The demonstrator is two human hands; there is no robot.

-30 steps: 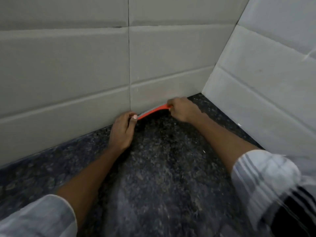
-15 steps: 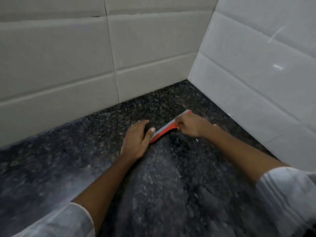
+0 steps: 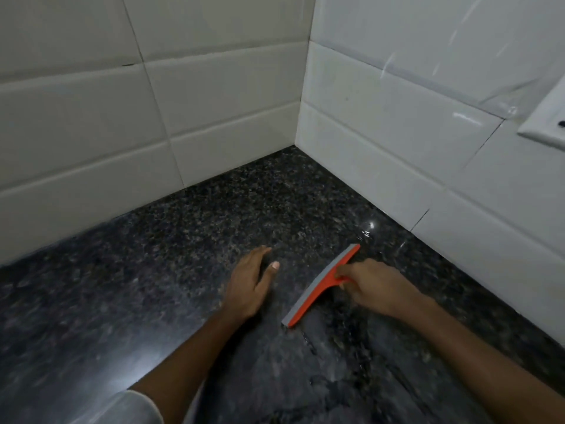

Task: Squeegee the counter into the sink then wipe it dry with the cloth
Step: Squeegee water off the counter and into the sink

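An orange squeegee with a grey rubber blade lies blade-down on the dark speckled granite counter, slanted from lower left to upper right. My right hand grips its short handle from the right side. My left hand rests flat on the counter just left of the blade, fingers apart, touching nothing else. Wet streaks show on the stone below the blade. No sink and no cloth are in view.
White tiled walls meet in a corner behind the counter, the right wall running close beside my right hand. A white switch plate sticks out from the right wall at the frame's edge.
The squeegee has been pulled away from the back wall toward me and has swung to a steeper slant. My left hand has let go of its end and now lies flat beside it.
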